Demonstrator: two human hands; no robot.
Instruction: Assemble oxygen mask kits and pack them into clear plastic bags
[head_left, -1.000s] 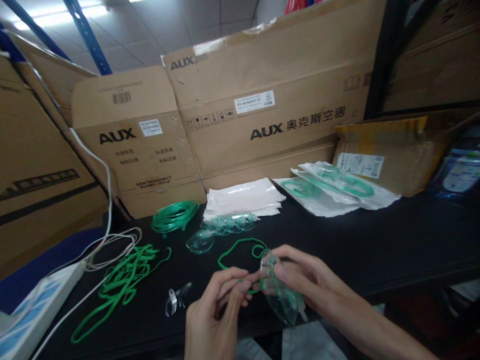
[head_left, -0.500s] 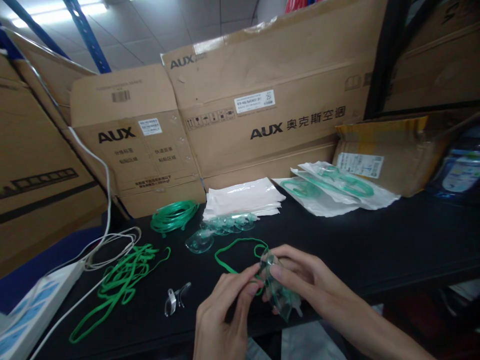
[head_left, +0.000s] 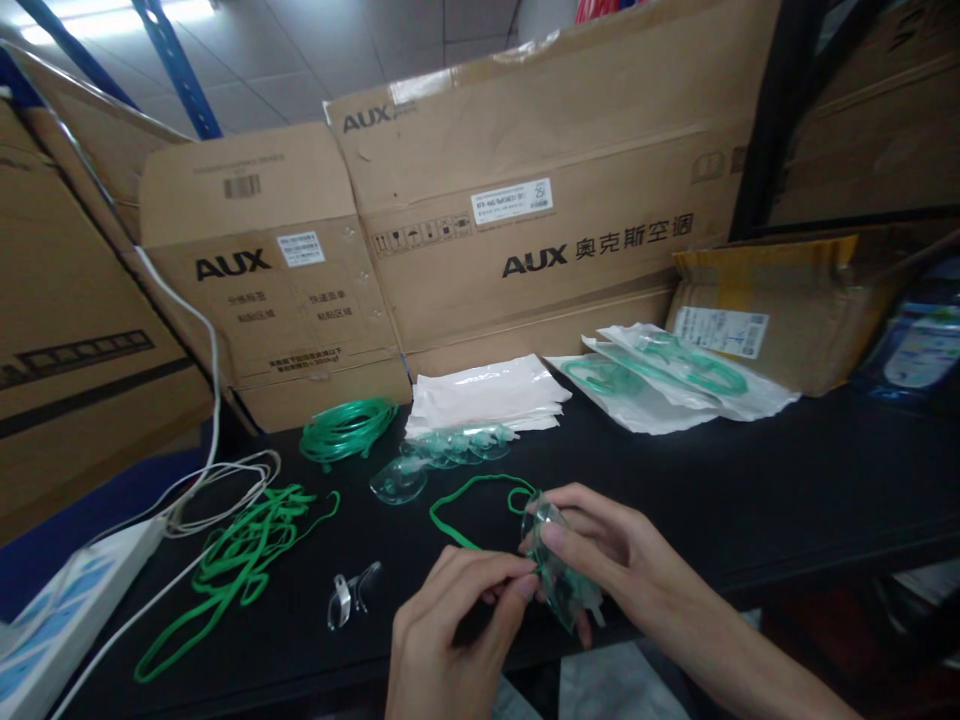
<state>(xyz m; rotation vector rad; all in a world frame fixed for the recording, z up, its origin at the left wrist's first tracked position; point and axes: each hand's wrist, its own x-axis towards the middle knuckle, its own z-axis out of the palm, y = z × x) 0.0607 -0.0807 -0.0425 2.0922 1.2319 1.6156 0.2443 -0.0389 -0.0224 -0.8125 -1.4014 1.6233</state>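
Note:
A clear green oxygen mask (head_left: 559, 580) is gripped in my right hand (head_left: 611, 550), thumb on its near face and fingers behind. My left hand (head_left: 469, 620) pinches at the mask's left edge, thumb against forefinger. Between those fingertips the end of a green elastic strap seems to be held, mostly hidden by the fingers. The strap (head_left: 457, 492) loops out over the black table behind my hands and curls back to the mask. Left of my left hand lie small clear plastic pieces (head_left: 351, 597).
Several more masks (head_left: 450, 448) lie in a row before white pouches (head_left: 487, 393). Coiled green tubing (head_left: 349, 430) and tangled green elastic (head_left: 247, 560) are at left, near a power strip (head_left: 64, 620) with white cable. Packed masks (head_left: 675, 375) lie at right by a carton (head_left: 765, 310).
My left fingertips have moved slightly right and up, against the mask's edge, and their pinch now covers the strap end. My right hand still grips the mask.

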